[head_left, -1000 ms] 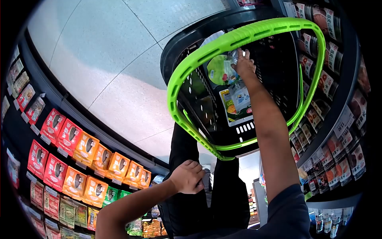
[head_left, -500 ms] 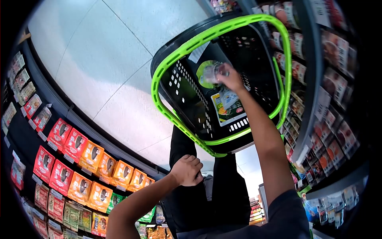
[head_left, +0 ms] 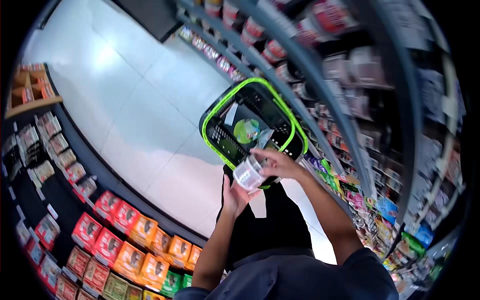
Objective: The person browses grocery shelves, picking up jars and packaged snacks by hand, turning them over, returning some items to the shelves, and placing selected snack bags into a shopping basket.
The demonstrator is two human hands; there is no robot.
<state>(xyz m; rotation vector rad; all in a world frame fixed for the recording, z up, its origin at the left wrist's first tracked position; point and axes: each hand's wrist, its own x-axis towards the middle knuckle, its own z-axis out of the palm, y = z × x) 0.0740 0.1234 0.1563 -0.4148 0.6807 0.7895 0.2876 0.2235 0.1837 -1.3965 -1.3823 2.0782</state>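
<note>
A small clear plastic jar [head_left: 248,173] with a pale label is in front of my body, between both hands. My right hand [head_left: 274,163] grips it from the right, fingers and thumb around its end. My left hand [head_left: 235,198] cups it from below left, its thumb standing apart and its other fingers partly hidden behind the jar. Just beyond the hands is the black shopping basket [head_left: 231,146] with bright green rim and handle. In it lie a round green-labelled item [head_left: 246,131], a white paper slip [head_left: 231,114] and a bluish packet [head_left: 265,136].
On the left, a low shelf carries red packets [head_left: 107,246], orange packets [head_left: 131,261] and several other bags. Tall shelves with jars [head_left: 332,17] and bagged snacks [head_left: 386,206] rise close on the right. Pale floor tiles [head_left: 150,100] run between them.
My right hand has come out of the basket towards my body with the jar. My left hand, a fist before, has opened and come up to the jar. The camera view has shifted.
</note>
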